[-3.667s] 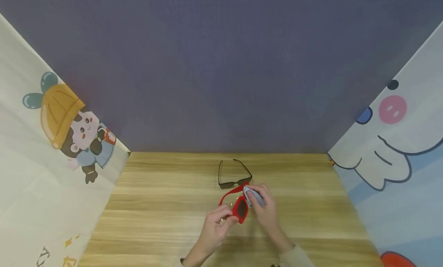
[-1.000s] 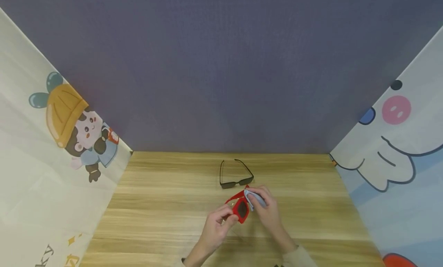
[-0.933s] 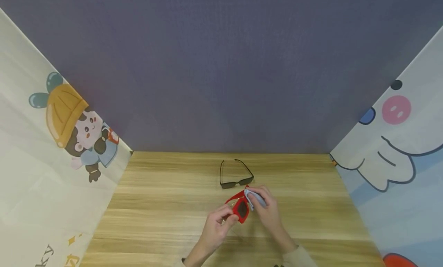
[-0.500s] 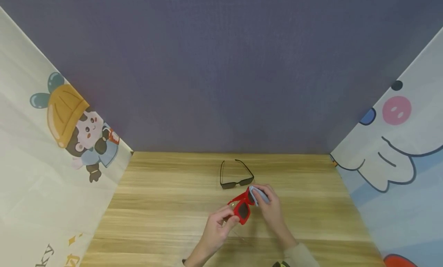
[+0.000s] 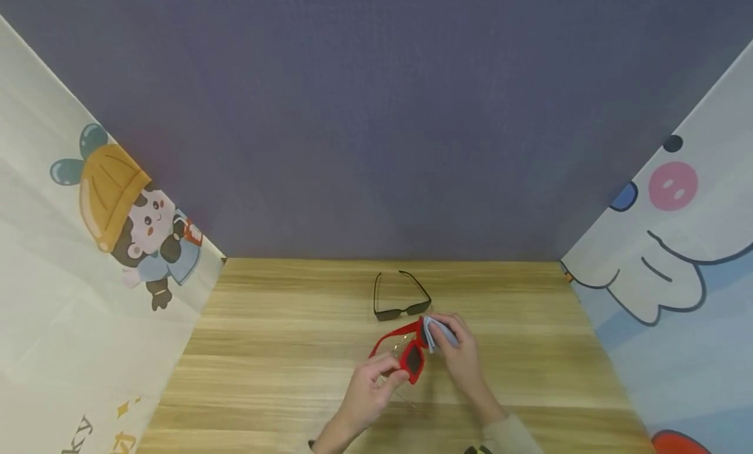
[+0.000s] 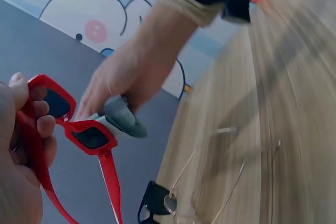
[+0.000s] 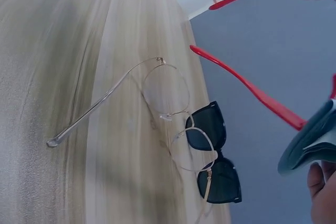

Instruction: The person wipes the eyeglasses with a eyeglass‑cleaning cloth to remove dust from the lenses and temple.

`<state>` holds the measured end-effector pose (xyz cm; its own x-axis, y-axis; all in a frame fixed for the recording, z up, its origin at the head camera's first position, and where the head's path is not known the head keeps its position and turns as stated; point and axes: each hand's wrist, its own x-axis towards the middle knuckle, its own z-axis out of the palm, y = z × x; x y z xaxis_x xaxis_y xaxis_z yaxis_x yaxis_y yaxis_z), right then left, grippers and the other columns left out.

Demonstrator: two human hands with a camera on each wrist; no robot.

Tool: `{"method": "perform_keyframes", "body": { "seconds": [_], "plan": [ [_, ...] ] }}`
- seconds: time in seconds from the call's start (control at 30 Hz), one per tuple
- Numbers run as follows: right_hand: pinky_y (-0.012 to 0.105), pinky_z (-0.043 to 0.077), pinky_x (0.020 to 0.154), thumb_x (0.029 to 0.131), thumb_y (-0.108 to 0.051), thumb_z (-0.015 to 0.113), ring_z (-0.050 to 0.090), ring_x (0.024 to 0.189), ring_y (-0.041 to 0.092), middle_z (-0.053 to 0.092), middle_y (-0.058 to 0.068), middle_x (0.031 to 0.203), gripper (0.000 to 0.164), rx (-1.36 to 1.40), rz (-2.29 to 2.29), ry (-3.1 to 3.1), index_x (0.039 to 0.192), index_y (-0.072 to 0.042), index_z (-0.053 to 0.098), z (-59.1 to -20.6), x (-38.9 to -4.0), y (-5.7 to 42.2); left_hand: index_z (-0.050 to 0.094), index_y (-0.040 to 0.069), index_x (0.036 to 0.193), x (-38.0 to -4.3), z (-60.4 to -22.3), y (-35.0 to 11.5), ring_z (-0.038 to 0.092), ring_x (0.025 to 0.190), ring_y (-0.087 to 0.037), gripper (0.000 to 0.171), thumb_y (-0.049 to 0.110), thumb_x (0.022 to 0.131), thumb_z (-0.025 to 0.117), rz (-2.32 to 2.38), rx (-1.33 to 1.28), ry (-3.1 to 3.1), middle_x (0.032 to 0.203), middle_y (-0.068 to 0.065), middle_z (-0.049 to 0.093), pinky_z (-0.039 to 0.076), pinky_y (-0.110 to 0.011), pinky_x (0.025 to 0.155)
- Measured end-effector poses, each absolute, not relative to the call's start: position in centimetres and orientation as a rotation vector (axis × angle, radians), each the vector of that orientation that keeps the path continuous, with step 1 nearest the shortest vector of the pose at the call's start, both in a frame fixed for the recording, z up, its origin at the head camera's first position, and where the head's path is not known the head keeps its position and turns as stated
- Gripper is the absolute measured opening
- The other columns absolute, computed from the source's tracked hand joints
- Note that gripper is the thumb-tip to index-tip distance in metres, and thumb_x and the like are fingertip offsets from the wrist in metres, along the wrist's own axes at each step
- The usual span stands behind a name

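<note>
The left hand grips the red glasses at one end of the frame, thumb on the rim and fingers around the adjoining temple. The red glasses are held above the tabletop, between the two hands, with both temples unfolded. The right hand pinches a folded, pale blue cloth at the opposite lens, partly covering it in the head view. The black glasses rest on the tabletop beyond the hands, temples extended toward the grey backdrop. The wire glasses, with round clear lenses, are on the tabletop beneath the red glasses, nearer the person than the black glasses. In the right wrist view the two pairs overlap; contact between them cannot be determined. A light sleeve covers the right forearm.
</note>
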<state>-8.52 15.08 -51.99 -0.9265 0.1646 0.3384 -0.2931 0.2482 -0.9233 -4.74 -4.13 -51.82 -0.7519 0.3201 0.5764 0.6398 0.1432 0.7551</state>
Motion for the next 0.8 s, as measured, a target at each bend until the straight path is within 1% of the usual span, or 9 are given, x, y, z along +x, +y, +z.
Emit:
{"method": "perform_keyframes", "body": {
  "seconds": [0.07,0.13,0.2,0.27,0.4,0.47,0.63,0.73,0.8],
  "plan": [
    [0.014,0.047,0.080,0.090,0.008,0.072,0.058,0.091,0.002,0.070,0.012,0.098,0.019,0.133,1.716,-2.154,0.107,0.000,0.074,-52.0,-8.4,15.0,0.070,0.012,0.086,-5.0,-52.0,-4.2,0.059,0.074,-0.004,0.008,0.010,0.094,0.072,-1.488,-1.006,-2.167,0.079,0.002,0.066,0.050,-0.013,0.071],
    [0.014,0.047,0.081,0.090,0.008,0.072,0.058,0.091,0.002,0.070,0.011,0.098,0.019,0.141,1.716,-2.159,0.106,-0.001,0.074,-52.3,-8.5,15.0,0.069,0.015,0.085,-5.2,-52.1,-4.4,0.055,0.071,-0.003,0.010,0.015,0.094,0.072,-1.331,-1.059,-2.202,0.077,0.006,0.064,0.046,-0.008,0.070],
    [0.015,0.047,0.081,0.090,0.007,0.073,0.059,0.092,0.003,0.070,0.009,0.099,0.020,0.153,1.710,-2.178,0.107,-0.003,0.075,-52.8,-8.5,15.1,0.069,0.017,0.083,-5.3,-52.1,-4.6,0.052,0.070,-0.001,0.011,0.019,0.093,0.073,-1.203,-1.092,-2.246,0.076,0.008,0.062,0.042,-0.006,0.071],
    [0.015,0.047,0.080,0.091,0.006,0.072,0.059,0.092,0.003,0.070,0.009,0.100,0.020,0.194,1.686,-2.208,0.109,-0.003,0.074,-53.3,-8.6,15.2,0.068,0.018,0.083,-5.4,-52.2,-4.8,0.050,0.070,-0.002,0.012,0.022,0.093,0.074,-1.103,-1.107,-2.277,0.076,0.010,0.060,0.042,-0.008,0.071],
    [0.018,0.049,0.077,0.092,0.003,0.073,0.059,0.092,0.004,0.070,0.007,0.101,0.022,0.305,1.673,-2.246,0.112,-0.006,0.075,-53.5,-8.4,15.2,0.068,0.018,0.083,-5.6,-52.4,-5.1,0.057,0.073,-0.003,0.015,0.025,0.092,0.076,-0.945,-1.138,-2.309,0.078,0.011,0.063,0.049,-0.017,0.075],
    [0.020,0.050,0.076,0.093,0.001,0.073,0.059,0.091,0.005,0.070,0.006,0.100,0.022,0.369,1.682,-2.256,0.112,-0.009,0.075,-53.3,-8.3,15.2,0.068,0.018,0.082,-5.7,-52.5,-5.2,0.059,0.075,-0.004,0.016,0.026,0.092,0.076,-0.852,-1.161,-2.317,0.078,0.011,0.064,0.051,-0.019,0.076],
    [0.024,0.053,0.073,0.094,-0.006,0.074,0.060,0.089,0.008,0.070,-0.002,0.101,0.021,0.509,1.660,-2.333,0.112,-0.017,0.076,-52.6,-7.9,15.0,0.069,0.020,0.081,-5.9,-52.6,-5.5,0.060,0.077,-0.004,0.018,0.033,0.091,0.077,-0.568,-1.204,-2.323,0.081,0.013,0.065,0.049,-0.018,0.073],
    [0.025,0.054,0.072,0.095,-0.013,0.074,0.060,0.089,0.007,0.069,-0.009,0.103,0.018,0.593,1.585,-2.438,0.111,-0.022,0.076,-52.1,-7.7,14.9,0.069,0.021,0.083,-6.0,-52.6,-5.7,0.060,0.079,-0.003,0.018,0.036,0.091,0.076,-0.432,-1.231,-2.319,0.085,0.013,0.066,0.046,-0.017,0.071],
    [0.024,0.054,0.072,0.096,-0.017,0.074,0.059,0.090,0.006,0.068,-0.012,0.103,0.015,0.671,1.478,-2.511,0.110,-0.023,0.076,-51.8,-7.7,14.8,0.070,0.022,0.086,-6.2,-52.6,-5.9,0.061,0.082,-0.003,0.016,0.036,0.090,0.077,-0.346,-1.253,-2.309,0.089,0.014,0.066,0.046,-0.017,0.070]
  ]
}}
